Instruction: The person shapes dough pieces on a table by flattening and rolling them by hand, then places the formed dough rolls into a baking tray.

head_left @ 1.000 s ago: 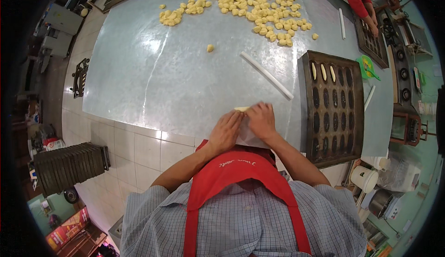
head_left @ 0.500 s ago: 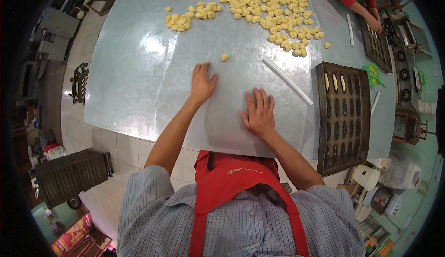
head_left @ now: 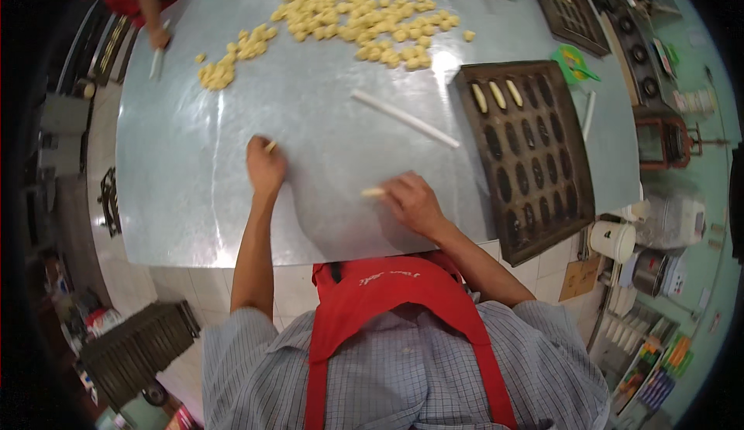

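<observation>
My left hand [head_left: 266, 168] is closed over the metal table [head_left: 325, 232], with a small piece of yellow dough [head_left: 270, 147] at its fingertips. Farther right and nearer to me, my right hand [head_left: 415, 203] is closed too; a short pale strip of dough [head_left: 373, 193] sticks out from its fingers toward the left. Both pieces are small and slightly blurred. Beyond my right hand a white rod [head_left: 404, 118] lies slantwise. A dark baking tray [head_left: 465, 139] with long oval moulds stands to the right, with three pale dough strips [head_left: 497, 95] in its far row.
Many yellow dough lumps [head_left: 349, 11] spread across the table's far side. A green container [head_left: 572, 65] sits beyond the tray, and another mould tray [head_left: 570, 11] lies at far right. At the far left a co-worker's hand [head_left: 159, 38] touches another white rod [head_left: 156, 64].
My open hands have closed, each with dough at its fingers. The loose lump near my left hand is gone from its place. My view has shifted, and a co-worker's arm appears at far left.
</observation>
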The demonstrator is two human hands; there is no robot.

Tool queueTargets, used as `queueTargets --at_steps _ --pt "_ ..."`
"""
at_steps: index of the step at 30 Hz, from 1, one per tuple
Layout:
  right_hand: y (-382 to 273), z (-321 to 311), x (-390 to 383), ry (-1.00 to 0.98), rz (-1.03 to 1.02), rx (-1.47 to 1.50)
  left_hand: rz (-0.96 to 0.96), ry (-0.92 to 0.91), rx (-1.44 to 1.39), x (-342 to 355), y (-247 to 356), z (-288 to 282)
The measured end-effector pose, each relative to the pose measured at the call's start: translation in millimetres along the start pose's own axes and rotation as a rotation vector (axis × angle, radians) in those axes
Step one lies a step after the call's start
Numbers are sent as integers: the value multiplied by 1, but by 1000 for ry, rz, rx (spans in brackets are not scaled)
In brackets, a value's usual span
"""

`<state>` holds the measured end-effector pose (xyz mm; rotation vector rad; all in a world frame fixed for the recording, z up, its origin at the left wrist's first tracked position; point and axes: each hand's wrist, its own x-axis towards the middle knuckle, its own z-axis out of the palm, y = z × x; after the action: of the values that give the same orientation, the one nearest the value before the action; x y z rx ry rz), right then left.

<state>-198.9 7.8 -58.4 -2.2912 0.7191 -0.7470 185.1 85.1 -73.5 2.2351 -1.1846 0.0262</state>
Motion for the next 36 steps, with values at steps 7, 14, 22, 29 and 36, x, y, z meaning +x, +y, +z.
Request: queueTargets --at_steps 7,14,22,29,36 --pt "200 -192 45 527 559 -295 -398 -103 -496 -113 42 -34" --pt "321 -235 62 386 734 -607 -543 -246 -687 -155 125 4" --pt "170 -158 84 531 267 -543 -430 -444 -587 -123 179 39" --pt "57 -13 53 154 169 -289 471 -415 137 -134 178 25" --pt "43 5 25 42 -225 -111 276 -300 107 -81 137 34"
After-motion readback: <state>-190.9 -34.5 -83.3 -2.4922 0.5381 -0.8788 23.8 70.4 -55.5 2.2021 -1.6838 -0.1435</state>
